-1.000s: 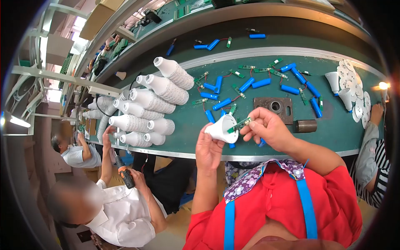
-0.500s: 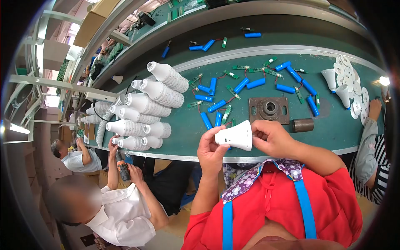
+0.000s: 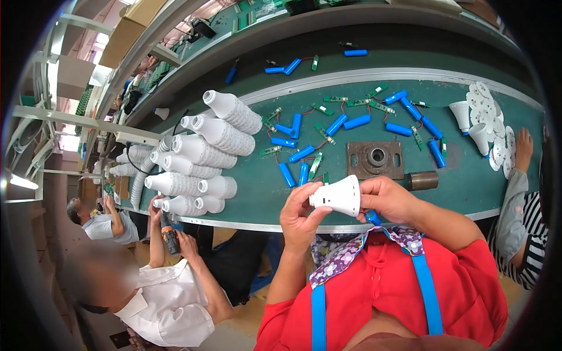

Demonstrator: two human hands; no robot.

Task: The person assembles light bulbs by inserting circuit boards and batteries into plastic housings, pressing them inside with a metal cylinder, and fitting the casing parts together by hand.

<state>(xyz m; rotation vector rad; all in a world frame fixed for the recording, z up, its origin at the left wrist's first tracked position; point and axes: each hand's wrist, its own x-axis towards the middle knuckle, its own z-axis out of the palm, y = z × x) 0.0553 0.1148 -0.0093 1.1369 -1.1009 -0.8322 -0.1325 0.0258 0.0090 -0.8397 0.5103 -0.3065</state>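
My left hand [image 3: 300, 215] is closed around the narrow end of a white cone-shaped bulb housing [image 3: 341, 196], which lies on its side with its wide end to the right. At that wide end my right hand [image 3: 391, 199] has its fingers closed by the rim. A blue battery [image 3: 373, 217] with a red wire hangs just under those right fingers; what the fingertips pinch is partly hidden. Beyond my hands a brown metal fixture block [image 3: 374, 159] with a round collar sits on the green table [image 3: 252, 215], beside a short metal cylinder [image 3: 422, 181].
Several blue batteries wired to green circuit boards [image 3: 301, 153] are spread behind the fixture. Nested stacks of white housings [image 3: 202, 149] lie to the left, white discs [image 3: 489, 117] to the right. A co-worker at left holds a power screwdriver [image 3: 170, 237]; another person's hand [image 3: 524, 149] rests at right.
The housing and both hands have shifted slightly right. A blue battery with a red wire now shows below my right fingers. The view has moved a little.
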